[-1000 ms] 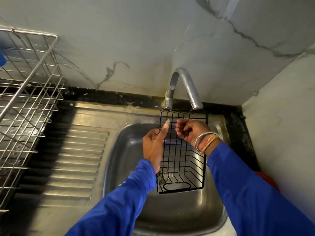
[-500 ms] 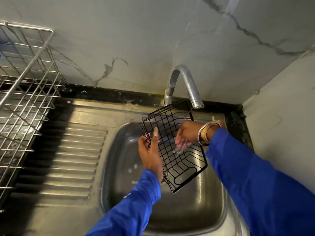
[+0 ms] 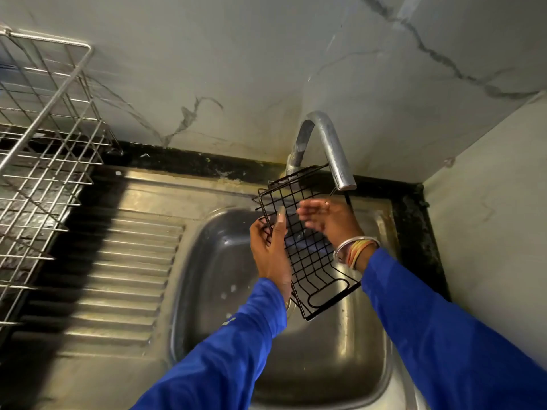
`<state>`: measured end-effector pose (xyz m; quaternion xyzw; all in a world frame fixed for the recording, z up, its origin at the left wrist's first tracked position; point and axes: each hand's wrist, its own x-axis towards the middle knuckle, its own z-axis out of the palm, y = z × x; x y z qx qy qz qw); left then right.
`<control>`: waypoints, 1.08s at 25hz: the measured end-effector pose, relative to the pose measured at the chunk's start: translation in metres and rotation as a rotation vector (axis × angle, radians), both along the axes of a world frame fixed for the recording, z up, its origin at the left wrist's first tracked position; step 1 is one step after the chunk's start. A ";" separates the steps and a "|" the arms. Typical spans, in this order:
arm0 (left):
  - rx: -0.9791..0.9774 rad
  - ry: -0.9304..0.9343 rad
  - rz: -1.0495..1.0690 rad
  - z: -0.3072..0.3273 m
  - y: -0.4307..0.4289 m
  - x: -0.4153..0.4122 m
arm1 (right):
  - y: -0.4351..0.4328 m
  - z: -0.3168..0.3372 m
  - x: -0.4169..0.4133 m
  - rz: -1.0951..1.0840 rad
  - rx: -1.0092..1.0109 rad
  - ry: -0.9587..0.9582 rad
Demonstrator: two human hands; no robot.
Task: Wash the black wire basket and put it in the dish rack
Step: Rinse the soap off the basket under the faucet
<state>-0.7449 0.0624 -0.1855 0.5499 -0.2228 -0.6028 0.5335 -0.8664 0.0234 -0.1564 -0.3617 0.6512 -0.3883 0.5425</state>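
The black wire basket (image 3: 310, 261) hangs tilted over the steel sink bowl (image 3: 213, 261), just under the tap spout (image 3: 340, 170). My left hand (image 3: 270, 250) grips its left edge, thumb on the near side and fingers curled behind the wire. My right hand (image 3: 328, 218) lies flat inside the basket with blurred, straight fingers rubbing the mesh near the upper end. The silver wire dish rack (image 3: 44, 173) stands at the far left on the counter.
A ribbed steel draining board (image 3: 124, 270) lies between the sink bowl and the rack. Marble walls close in behind and on the right. A black counter strip (image 3: 420, 232) runs along the back and right edges of the sink.
The basket has been turned from upright to tilted leftward at the top. My right hand went from gripping the top rim to rubbing flat across the mesh.
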 end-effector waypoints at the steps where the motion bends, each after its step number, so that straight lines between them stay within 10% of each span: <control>1: -0.013 0.015 -0.005 0.001 -0.002 -0.001 | 0.010 -0.005 0.006 0.064 0.087 -0.130; 6: -0.079 0.005 -0.058 0.005 -0.014 0.001 | 0.028 -0.051 -0.008 -0.098 0.448 0.074; 12: -0.142 -0.026 -0.021 0.014 -0.017 -0.002 | 0.060 -0.059 0.028 0.550 0.052 0.783; 18: -0.159 -0.030 0.007 0.012 -0.002 0.002 | 0.032 -0.053 -0.007 0.375 0.118 1.044; 21: -0.113 -0.019 0.011 0.013 0.001 0.003 | 0.047 -0.050 0.028 0.550 0.032 0.690; 27: -0.045 -0.097 -0.156 0.026 0.002 0.018 | 0.104 -0.025 0.023 0.122 0.037 0.209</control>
